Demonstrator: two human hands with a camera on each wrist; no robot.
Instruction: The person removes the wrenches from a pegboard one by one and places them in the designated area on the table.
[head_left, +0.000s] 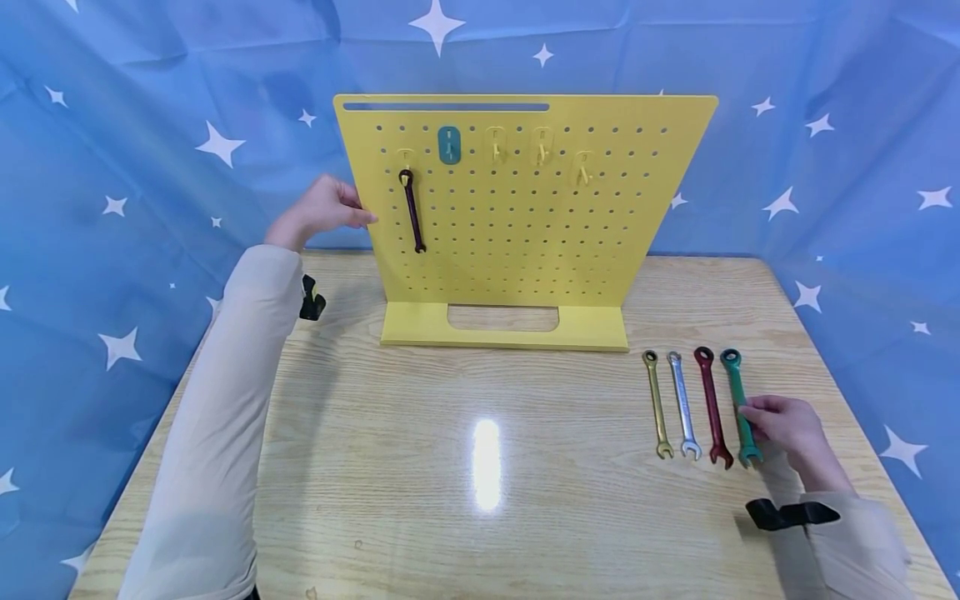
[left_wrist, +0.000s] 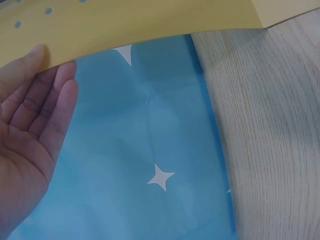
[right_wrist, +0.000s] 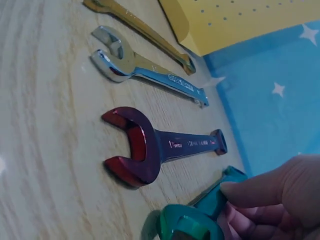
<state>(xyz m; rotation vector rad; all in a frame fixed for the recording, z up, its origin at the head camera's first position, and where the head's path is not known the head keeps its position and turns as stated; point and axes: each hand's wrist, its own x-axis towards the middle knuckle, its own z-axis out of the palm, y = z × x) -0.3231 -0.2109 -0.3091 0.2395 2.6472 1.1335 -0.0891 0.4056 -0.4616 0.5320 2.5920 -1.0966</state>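
My left hand pinches the left edge of the yellow pegboard, thumb on the front face and fingers behind. In the left wrist view that thumb lies on the board's edge. At the right of the table, my right hand pinches the green wrench by its shaft. Left of it lie a red wrench, a silver wrench and a gold wrench, side by side. A dark purple wrench hangs by its ring end on a hook at the board's left.
A teal hook and several yellow hooks, such as the rightmost hook, run along the board's upper part. The board's base stands on the wooden table. A blue star-patterned cloth surrounds the table behind and at the sides.
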